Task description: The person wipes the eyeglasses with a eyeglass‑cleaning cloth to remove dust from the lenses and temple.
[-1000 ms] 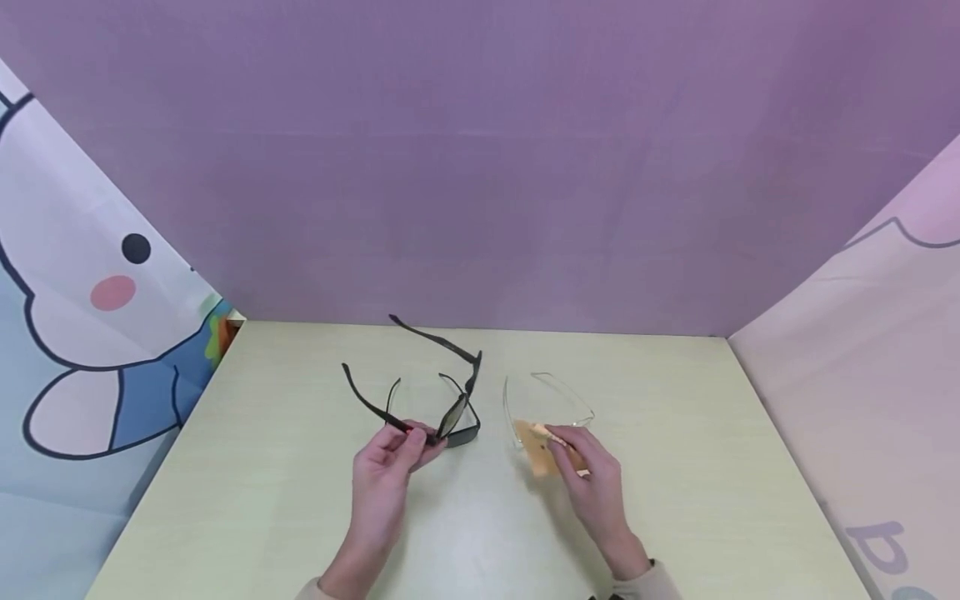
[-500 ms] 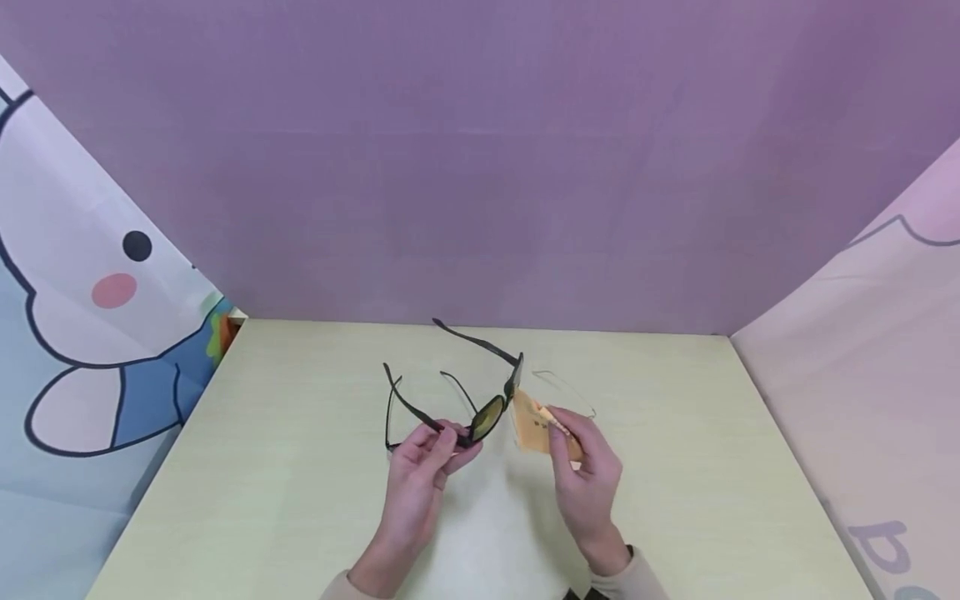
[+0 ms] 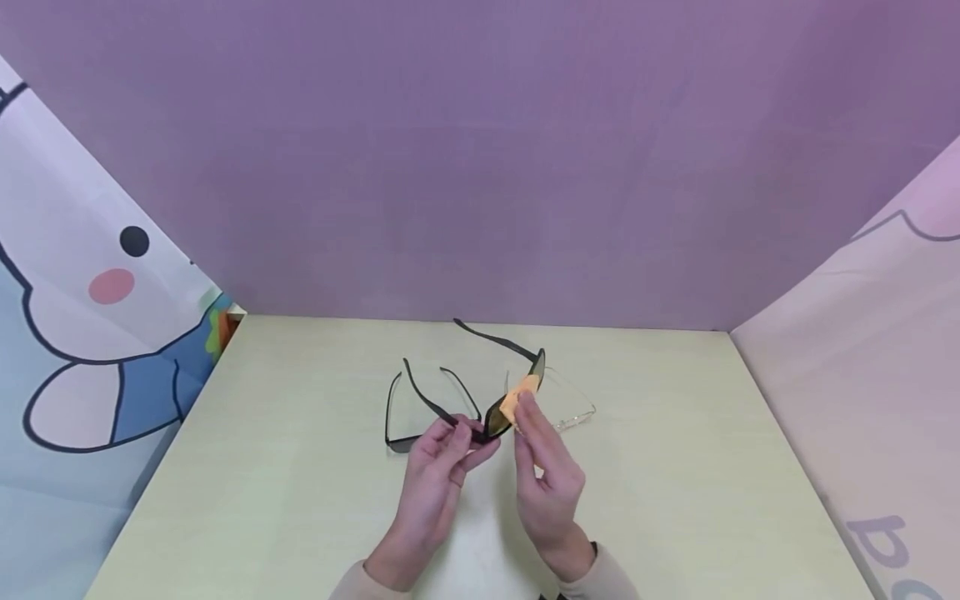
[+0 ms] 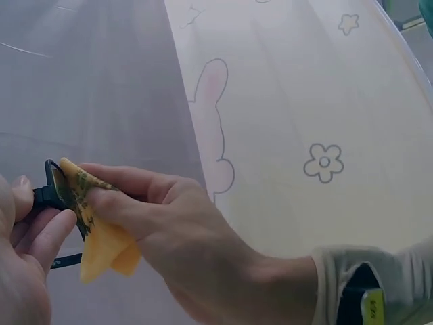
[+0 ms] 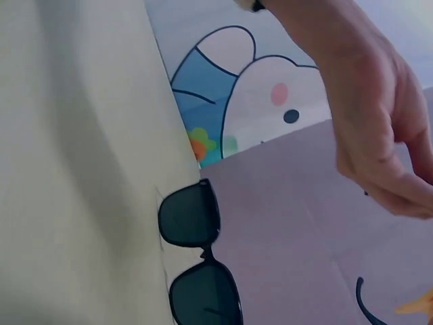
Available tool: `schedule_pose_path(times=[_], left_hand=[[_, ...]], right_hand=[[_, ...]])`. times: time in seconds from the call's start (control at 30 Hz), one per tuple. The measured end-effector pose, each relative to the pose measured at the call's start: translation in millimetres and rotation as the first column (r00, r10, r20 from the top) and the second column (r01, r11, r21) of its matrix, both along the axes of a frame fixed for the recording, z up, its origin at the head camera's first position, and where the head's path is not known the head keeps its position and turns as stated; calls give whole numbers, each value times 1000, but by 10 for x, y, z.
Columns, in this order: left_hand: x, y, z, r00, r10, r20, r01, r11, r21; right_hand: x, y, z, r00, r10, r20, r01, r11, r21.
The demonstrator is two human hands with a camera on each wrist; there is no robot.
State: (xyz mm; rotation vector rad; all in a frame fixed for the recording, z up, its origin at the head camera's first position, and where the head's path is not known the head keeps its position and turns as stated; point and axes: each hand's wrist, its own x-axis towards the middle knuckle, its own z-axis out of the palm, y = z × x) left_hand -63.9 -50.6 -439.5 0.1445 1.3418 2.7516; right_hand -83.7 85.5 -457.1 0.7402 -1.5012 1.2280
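Note:
My left hand (image 3: pixel 435 479) pinches a pair of black-framed sunglasses (image 3: pixel 497 421) near one hinge, raised over the table with both temples unfolded and pointing away. In my right hand (image 3: pixel 549 492) is a small yellow-orange lens cloth (image 3: pixel 519 397), gripped between thumb and fingers and laid against the lenses. From the left wrist view, the cloth (image 4: pixel 105 240) has dark printed marks and lies along the front of the lens. A second pair of black sunglasses (image 3: pixel 403 446) rests on the table behind my left hand; its dark lenses (image 5: pixel 191 215) show in the right wrist view.
Thin clear-framed eyeglasses (image 3: pixel 576 419) lie on the pale table (image 3: pixel 690 467) beyond my right hand, partly hidden by it. A purple cloth backdrop (image 3: pixel 480 167) rises at the table's far edge. Printed sheets stand along the left (image 3: pixel 82 333) and right (image 3: pixel 847 367) sides.
My left hand has carried the held sunglasses to the right. My right hand has come left and up, bringing the cloth from over the clear eyeglasses onto the sunglasses' lenses.

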Motion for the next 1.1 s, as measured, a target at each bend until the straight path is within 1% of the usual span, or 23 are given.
schedule_pose_path(times=[0.07,0.2,0.27,0.3,0.37,0.47,0.53,0.57,0.63,0.73,0.8,0.87,0.9,1.0,1.1], left_hand=[[0,-6,20,1000,5,7,-5,1000,10],[2,-12,55,997,25,78,-25,1000,-1],[-1,-16,58,995,27,100,-27,1000,-2],[-2,-20,57,995,25,101,-26,1000,5],[-10,-28,42,997,17,79,-19,1000,24],[-17,-38,21,999,9,38,-11,999,54],[-17,-42,9,1000,10,28,-12,998,59],[-15,-42,8,1000,12,27,-14,998,57],[-14,-38,10,999,18,38,-20,998,52],[-10,-33,24,998,32,58,-33,999,28],[-6,-33,31,997,38,68,-39,999,15],[-4,-34,34,997,36,64,-38,999,18],[-5,-35,32,998,32,59,-34,999,25],[-8,-37,22,999,16,38,-18,998,56],[-3,-42,12,999,12,38,-14,998,68]], right_hand=[[30,-67,13,999,-23,-37,25,999,40],[89,-150,29,988,-38,-151,62,986,157],[82,-152,28,981,-25,-193,64,978,199],[69,-142,24,980,-22,-197,63,976,206],[23,-106,12,986,-19,-165,52,980,192],[-44,-44,-25,998,-15,-65,23,990,139],[-51,-30,-45,1000,-21,-15,23,993,118],[-44,-33,-54,1000,-23,-6,23,993,116],[-11,-61,-60,1000,-16,-27,19,991,130],[46,-112,-42,995,9,-103,10,984,179],[49,-118,-24,988,26,-151,7,976,218],[19,-94,-7,985,29,-170,12,972,234],[-5,-74,1,986,22,-162,16,973,229],[-66,-23,-3,995,9,-103,10,983,182],[-50,-43,-32,998,10,-66,0,988,156]])
